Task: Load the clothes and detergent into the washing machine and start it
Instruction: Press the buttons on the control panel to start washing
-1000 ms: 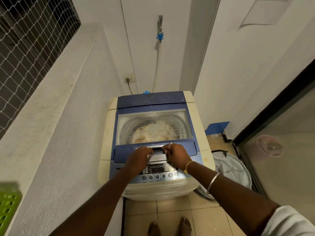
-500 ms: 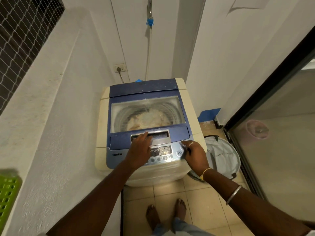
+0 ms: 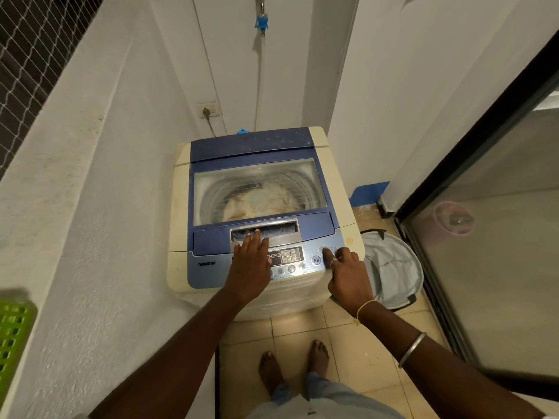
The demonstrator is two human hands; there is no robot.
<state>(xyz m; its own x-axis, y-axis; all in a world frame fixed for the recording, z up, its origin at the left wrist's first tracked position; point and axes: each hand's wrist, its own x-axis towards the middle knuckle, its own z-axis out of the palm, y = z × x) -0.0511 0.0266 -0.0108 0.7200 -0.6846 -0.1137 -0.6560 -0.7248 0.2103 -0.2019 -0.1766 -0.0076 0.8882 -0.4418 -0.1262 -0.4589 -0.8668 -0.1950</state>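
Centrally: washing machine [image 3: 338,189], top-loader, lid down, standing on the tiled floor [image 3: 357,352] in a narrow nook.
Clothes [image 3: 260,201]: pale heap in the drum, seen through the lid window.
Left hand [image 3: 251,267]: palm down, fingers straight and together, tips at the lid's handle recess [image 3: 281,229]; grip flat, holding nothing.
Right hand [image 3: 348,276]: forefinger stretched onto a round button at the right end of the control panel [image 3: 290,257], other fingers curled; grip holds nothing.
Left flank: white wall [image 3: 99,207] just beside the machine.
Right flank: grey laundry basket [image 3: 393,267] on the floor near the machine's front corner; glass door [image 3: 499,237] beyond it.
Front: bare feet [image 3: 272,370] near the machine.
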